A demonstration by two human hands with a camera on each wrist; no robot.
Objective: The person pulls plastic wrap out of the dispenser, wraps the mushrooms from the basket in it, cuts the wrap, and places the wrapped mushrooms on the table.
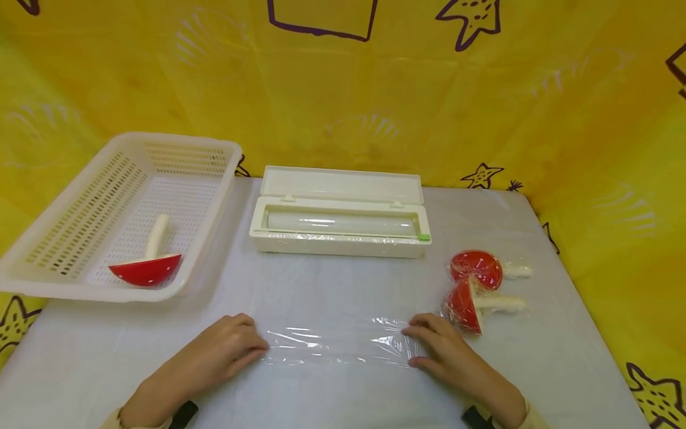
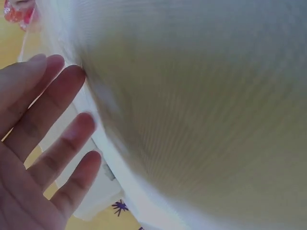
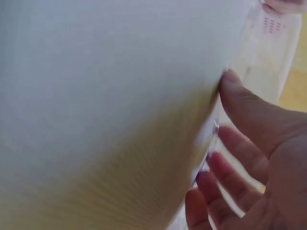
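Note:
A clear sheet of plastic wrap (image 1: 343, 347) stretches between the two hands, low over the white table or on it; I cannot tell which. My left hand (image 1: 227, 348) pinches its left edge between thumb and index finger, and in the left wrist view the other fingers (image 2: 79, 127) spread apart. My right hand (image 1: 442, 345) holds the right edge with bent fingers, the thumb (image 3: 240, 96) apart from the fingertips in the right wrist view. Just right of that hand lie two red toy mushrooms with pale stems, a nearer one (image 1: 465, 307) and a farther one (image 1: 477, 268), both wrapped in film.
Behind the sheet stands a white plastic wrap dispenser (image 1: 340, 245), lid raised, roll (image 1: 340, 221) inside, green slider (image 1: 424, 237) at its right end. At left, a white basket (image 1: 214, 220) contains an unwrapped toy mushroom (image 1: 147, 271). A yellow patterned cloth (image 1: 343, 83) hangs behind the table (image 1: 332, 399).

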